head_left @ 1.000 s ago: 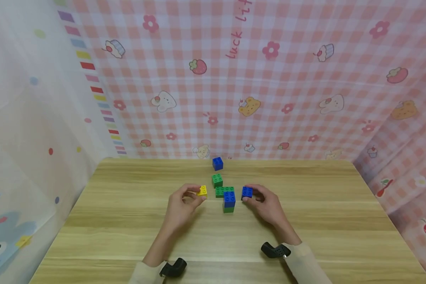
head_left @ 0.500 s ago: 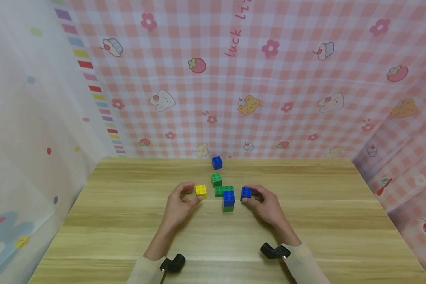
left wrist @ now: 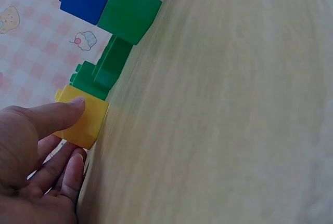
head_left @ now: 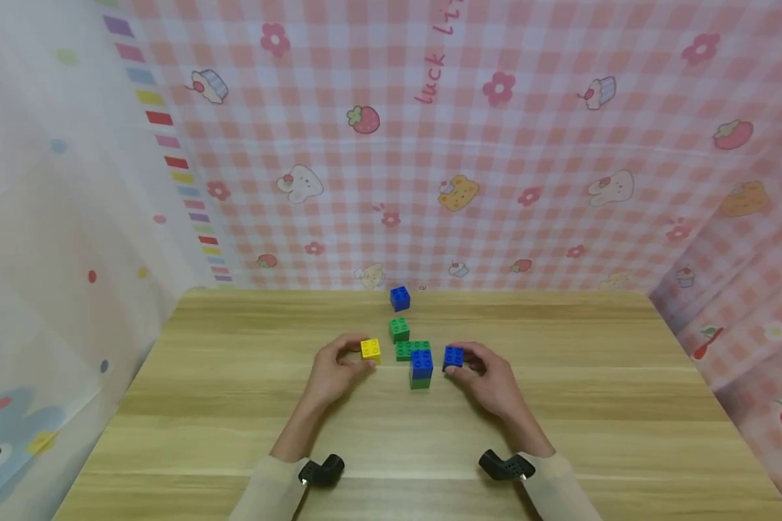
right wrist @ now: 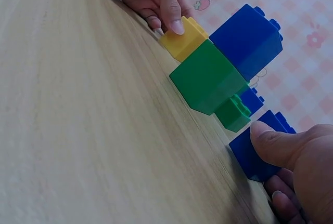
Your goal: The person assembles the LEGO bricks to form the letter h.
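Note:
My left hand [head_left: 332,373] pinches a yellow toy building brick [head_left: 371,352] on the table, left of the middle; the left wrist view shows the thumb flat on the brick's near side. On the other side my right hand [head_left: 493,378] holds a blue brick [head_left: 453,357] between thumb and fingers, its thumb on the near face in the right wrist view. Between the hands a blue brick [head_left: 421,365] sits on a green brick [head_left: 420,384]. Right behind that stack lies a longer green brick [head_left: 404,352], partly hidden by it.
Farther back stand a square green brick [head_left: 400,331] and, near the far table edge, another blue brick [head_left: 400,299]. The wooden table [head_left: 234,405] ends at a pink checked cloth [head_left: 547,145]. Black wrist devices [head_left: 322,471] sit at both sleeves.
My left fingers came off the yellow brick's far side half a second ago and now close on it again; its whole studded top shows. The right hand and the other bricks stay put.

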A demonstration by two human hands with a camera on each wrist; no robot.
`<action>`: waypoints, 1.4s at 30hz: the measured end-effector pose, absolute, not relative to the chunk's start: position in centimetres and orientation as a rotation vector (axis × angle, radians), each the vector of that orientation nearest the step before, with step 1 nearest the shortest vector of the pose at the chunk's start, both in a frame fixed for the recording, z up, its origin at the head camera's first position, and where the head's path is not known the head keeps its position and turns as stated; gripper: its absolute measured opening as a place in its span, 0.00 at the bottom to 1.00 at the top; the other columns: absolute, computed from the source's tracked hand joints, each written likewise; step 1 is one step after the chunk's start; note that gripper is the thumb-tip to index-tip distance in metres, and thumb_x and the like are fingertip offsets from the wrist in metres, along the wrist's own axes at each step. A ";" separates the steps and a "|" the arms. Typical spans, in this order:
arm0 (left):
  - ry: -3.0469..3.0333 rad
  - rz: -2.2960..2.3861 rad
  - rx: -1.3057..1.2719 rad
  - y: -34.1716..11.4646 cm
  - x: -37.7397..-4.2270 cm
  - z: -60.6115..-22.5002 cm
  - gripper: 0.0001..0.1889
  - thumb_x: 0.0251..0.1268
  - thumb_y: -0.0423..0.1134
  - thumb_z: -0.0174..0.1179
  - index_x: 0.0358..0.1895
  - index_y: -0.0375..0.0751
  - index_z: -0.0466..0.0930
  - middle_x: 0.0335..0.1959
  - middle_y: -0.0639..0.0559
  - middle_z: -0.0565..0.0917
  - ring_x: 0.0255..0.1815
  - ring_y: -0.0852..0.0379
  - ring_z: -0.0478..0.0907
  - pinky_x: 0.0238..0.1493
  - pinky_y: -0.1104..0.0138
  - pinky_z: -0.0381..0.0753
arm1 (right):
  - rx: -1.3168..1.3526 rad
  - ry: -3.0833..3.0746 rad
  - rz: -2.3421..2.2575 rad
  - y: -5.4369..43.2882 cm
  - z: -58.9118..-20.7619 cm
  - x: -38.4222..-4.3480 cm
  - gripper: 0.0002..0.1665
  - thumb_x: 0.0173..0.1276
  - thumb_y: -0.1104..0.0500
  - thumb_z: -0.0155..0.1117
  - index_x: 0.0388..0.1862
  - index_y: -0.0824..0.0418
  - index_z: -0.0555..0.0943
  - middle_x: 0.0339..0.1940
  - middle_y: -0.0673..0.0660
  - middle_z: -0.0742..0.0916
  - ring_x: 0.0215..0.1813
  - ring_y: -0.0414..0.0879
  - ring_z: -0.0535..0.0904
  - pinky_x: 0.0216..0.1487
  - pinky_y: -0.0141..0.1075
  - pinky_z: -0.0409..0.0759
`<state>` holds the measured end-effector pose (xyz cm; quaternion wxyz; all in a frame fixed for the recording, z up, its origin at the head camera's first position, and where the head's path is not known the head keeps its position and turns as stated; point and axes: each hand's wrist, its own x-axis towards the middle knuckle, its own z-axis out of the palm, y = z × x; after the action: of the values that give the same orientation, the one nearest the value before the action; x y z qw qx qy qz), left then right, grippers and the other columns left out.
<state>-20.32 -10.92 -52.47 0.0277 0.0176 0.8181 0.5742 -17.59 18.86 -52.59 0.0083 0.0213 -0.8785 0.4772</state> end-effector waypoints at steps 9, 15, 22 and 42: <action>2.559 1.726 0.028 -10.9 -20.2 -52.4 0.20 0.60 0.36 0.74 0.55 0.49 0.85 0.50 0.47 0.86 0.37 0.55 0.78 0.41 0.66 0.79 | 0.030 -2.751 1.543 18.8 -52.5 -17.2 0.23 0.68 0.53 0.73 0.62 0.45 0.82 0.54 0.54 0.88 0.55 0.49 0.83 0.60 0.47 0.81; 2.572 1.711 0.033 -11.0 -19.8 -52.5 0.19 0.60 0.36 0.74 0.55 0.49 0.85 0.48 0.48 0.86 0.38 0.54 0.78 0.42 0.66 0.78 | 0.008 -2.757 1.567 18.8 -52.5 -17.1 0.23 0.68 0.53 0.74 0.62 0.44 0.83 0.53 0.54 0.88 0.53 0.48 0.83 0.59 0.45 0.81; 2.560 1.717 0.048 -11.1 -19.4 -52.8 0.18 0.59 0.37 0.75 0.53 0.49 0.85 0.46 0.50 0.86 0.38 0.54 0.77 0.40 0.67 0.77 | -0.014 -2.753 1.610 19.0 -52.2 -17.2 0.23 0.68 0.53 0.73 0.62 0.44 0.83 0.50 0.55 0.88 0.51 0.48 0.83 0.56 0.40 0.80; 2.499 1.714 0.089 -10.6 -18.0 -52.9 0.19 0.55 0.37 0.77 0.51 0.51 0.87 0.46 0.49 0.86 0.39 0.55 0.77 0.43 0.65 0.77 | -0.012 -2.731 1.670 19.2 -52.3 -16.2 0.23 0.67 0.54 0.75 0.61 0.45 0.84 0.49 0.55 0.88 0.50 0.47 0.82 0.55 0.37 0.80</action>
<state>-17.95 -10.60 -52.89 0.0549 0.0292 0.8230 0.5646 -16.17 19.23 -52.28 -0.0298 -0.0039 -0.8527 0.5215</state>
